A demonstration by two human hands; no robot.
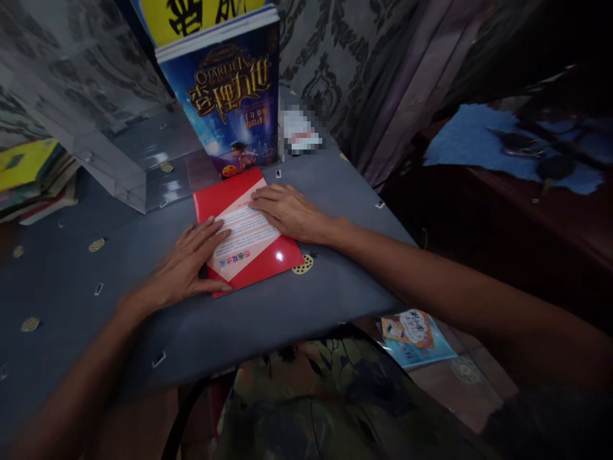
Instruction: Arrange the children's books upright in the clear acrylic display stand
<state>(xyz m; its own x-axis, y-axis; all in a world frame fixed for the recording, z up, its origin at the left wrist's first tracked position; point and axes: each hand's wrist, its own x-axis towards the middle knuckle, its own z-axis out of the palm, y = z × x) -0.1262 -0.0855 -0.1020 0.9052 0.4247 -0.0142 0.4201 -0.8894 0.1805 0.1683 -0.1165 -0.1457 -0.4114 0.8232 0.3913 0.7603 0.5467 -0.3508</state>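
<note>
A red book [268, 262] with a pale printed panel lies flat on the blue-grey tablecloth [258, 332]. My left hand [191, 259] rests on its left side, fingers spread over the cover and the thumb along the near edge. On the upper right part of the cover lies my right hand [290, 211], palm down with its fingers stretched out. Just behind, a dark blue book [230, 102] with gold lettering stands upright at the front of a row of books, close to the red book's far edge.
Left of the upright books stands a clear plastic holder [129, 179]. A stack of books [33, 176] lies at the far left. Below the table's right edge is a light-blue booklet [416, 338]. A blue cloth [517, 147] covers part of a surface at right.
</note>
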